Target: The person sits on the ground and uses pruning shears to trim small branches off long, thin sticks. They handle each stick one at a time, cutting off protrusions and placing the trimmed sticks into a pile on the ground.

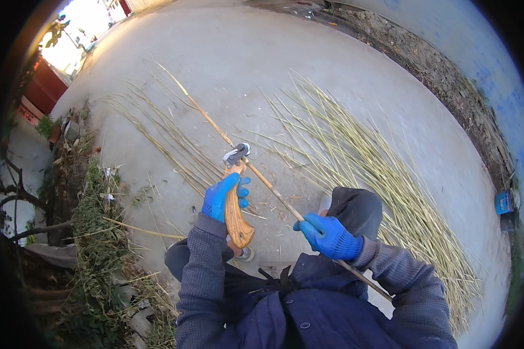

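Both hands wear blue work gloves. In front of my lap, my left hand [222,196] is wrapped round the curved wooden handle [239,218] of a hand tool. Its dark metal head [237,153] sits at the top and meets a long, thin brown stick [272,189]; whether the head closes round the stick is too small to tell. Lower down and to the right, my right hand [330,235] is closed round the same stick. The stick slants from far left, past the tool, down under my right forearm.
A big spread of thin greenish stalks [384,192] lies on the concrete ground at my right. Several loose stalks [169,145] lie ahead to the left. Dry leafy clippings [102,232] pile along the left edge. A blue bucket [503,202] stands far right, near the wall.
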Demonstrator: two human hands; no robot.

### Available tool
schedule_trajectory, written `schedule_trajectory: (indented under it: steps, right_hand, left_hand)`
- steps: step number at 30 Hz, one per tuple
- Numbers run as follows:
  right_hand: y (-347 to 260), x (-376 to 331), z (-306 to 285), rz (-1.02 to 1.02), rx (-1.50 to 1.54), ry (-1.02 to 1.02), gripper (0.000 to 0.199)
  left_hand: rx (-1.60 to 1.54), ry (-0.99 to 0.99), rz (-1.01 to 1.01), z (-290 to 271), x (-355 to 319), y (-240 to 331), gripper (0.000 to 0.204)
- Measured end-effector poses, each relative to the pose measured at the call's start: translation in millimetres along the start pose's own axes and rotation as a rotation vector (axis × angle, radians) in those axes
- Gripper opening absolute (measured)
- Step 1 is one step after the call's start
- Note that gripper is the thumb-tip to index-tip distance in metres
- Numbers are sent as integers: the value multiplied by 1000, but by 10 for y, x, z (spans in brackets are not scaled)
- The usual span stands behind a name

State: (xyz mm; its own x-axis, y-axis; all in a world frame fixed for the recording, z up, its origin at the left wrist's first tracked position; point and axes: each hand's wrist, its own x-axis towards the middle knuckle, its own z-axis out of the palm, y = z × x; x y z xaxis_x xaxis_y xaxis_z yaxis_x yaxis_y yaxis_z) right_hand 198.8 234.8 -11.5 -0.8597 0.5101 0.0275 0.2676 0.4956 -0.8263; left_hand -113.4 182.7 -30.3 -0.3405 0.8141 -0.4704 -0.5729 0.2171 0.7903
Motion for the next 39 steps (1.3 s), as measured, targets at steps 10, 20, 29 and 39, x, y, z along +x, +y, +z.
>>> schedule_trajectory:
  steps: [10, 20, 29, 39]
  right_hand:
    - [-204, -1294, -515, 597, 256, -197, 39]
    - [22, 883, 149, 61, 30, -33, 30]
    - [-9, -1417, -273, 129, -67, -142, 20]
    - [12, -332, -304, 401, 224, -282, 38]
  left_hand:
    - [-60, 109, 215, -420, 324, 274, 43]
    - [-44, 61, 35, 395, -323, -444, 44]
    - [-63, 380, 266, -1161, 505, 362, 51]
    - [-97, 151, 192, -343, 76, -219, 45]
